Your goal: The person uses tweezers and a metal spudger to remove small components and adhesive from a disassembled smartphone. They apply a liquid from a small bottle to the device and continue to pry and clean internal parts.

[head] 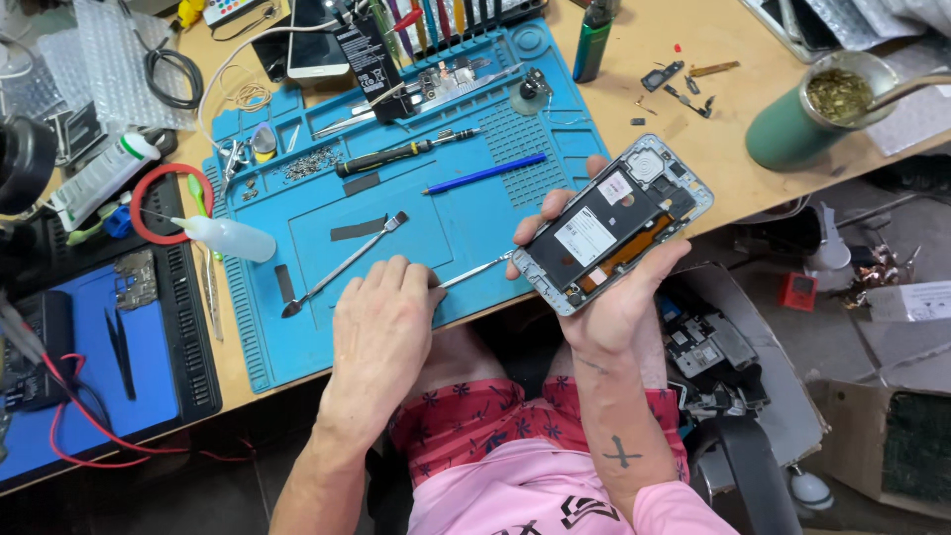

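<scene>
— Where is the phone?

— An opened phone [612,223] lies face down in the right hand [604,297], fingers curled round its edges, held over the desk [693,129] edge.

— And the left hand?

— The left hand [381,332] rests on the blue mat [446,228], pinching a thin metal tool [475,269] whose tip touches the phone's corner.

Bare forearms, a cross tattoo on the right; pink shirt with black emblem, apparently red floral-patterned shorts.
</scene>
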